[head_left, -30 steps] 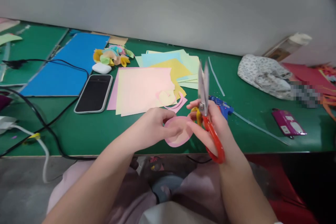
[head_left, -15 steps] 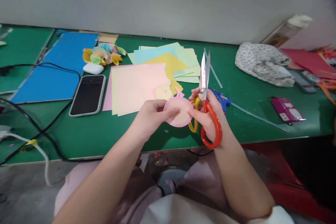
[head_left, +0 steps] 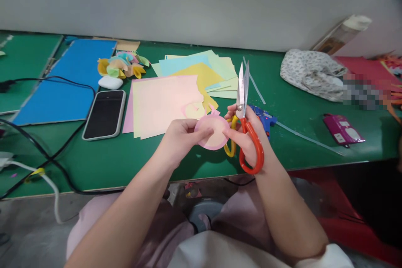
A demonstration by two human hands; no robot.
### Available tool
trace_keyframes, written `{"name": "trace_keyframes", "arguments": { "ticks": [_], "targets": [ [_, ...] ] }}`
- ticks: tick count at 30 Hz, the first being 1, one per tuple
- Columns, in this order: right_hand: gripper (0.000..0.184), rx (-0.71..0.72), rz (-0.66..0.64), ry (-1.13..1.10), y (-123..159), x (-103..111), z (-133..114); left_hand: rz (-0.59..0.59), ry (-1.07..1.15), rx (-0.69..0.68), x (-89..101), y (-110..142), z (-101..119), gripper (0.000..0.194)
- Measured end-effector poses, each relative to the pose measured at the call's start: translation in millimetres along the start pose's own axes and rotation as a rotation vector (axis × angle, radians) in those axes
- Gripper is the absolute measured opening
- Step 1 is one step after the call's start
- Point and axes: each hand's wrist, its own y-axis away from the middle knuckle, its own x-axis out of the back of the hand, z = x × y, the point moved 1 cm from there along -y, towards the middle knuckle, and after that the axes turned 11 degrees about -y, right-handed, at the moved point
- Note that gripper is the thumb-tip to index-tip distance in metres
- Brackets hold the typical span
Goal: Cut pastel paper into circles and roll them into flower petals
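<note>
- The round paper (head_left: 216, 140), peach in the middle with a pink rim, is held up over the near part of the green tabletop (head_left: 147, 163); directions below start from it.
- At 9 o'clock the left hand (head_left: 184, 138) is clamped on its edge, thumb lying across the top face.
- At 3 o'clock the right hand (head_left: 249, 136) pinches the opposite edge and also grips scissors (head_left: 240, 109); the hands are apart from each other, linked only by the paper.
- The scissors' blades stand slightly parted, tips towards 12 o'clock; one handle is red, the other yellow.
- At 11 o'clock, just beyond the disc, pale yellow and pink scraps (head_left: 197, 111) overlap the edge of a light pink sheet (head_left: 163, 104), which lies at 10 o'clock.
- At 12 o'clock, farther back, coloured sheets (head_left: 199, 71) are fanned out.
- Near 9 o'clock lies a phone (head_left: 104, 114); at 10 o'clock, a white case (head_left: 110, 83) and, behind it, paper petals (head_left: 122, 65).
- At 3 o'clock a blue glue gun (head_left: 268, 122) sits partly hidden behind the right hand, a clear stick (head_left: 307, 137) trailing away; well apart lies a purple packet (head_left: 343, 130).
- At 2 o'clock rests patterned cloth (head_left: 309, 74).
</note>
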Motion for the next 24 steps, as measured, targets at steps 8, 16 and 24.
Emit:
{"name": "trace_keyframes", "arguments": {
  "ticks": [8,16,24],
  "targets": [
    [0.039,0.012,0.047,-0.018,0,-1,1,0.063,0.038,-0.034,3.0,-2,-4,0.022],
    [0.051,0.045,-0.154,-0.126,16,1,-6,0.443,0.25,-0.208,31.1,-3,4,0.023],
    [0.09,-0.232,-0.432,0.125,32,-12,6,0.746,0.388,-0.382,51.1,12,19,0.033]
  ]
}}
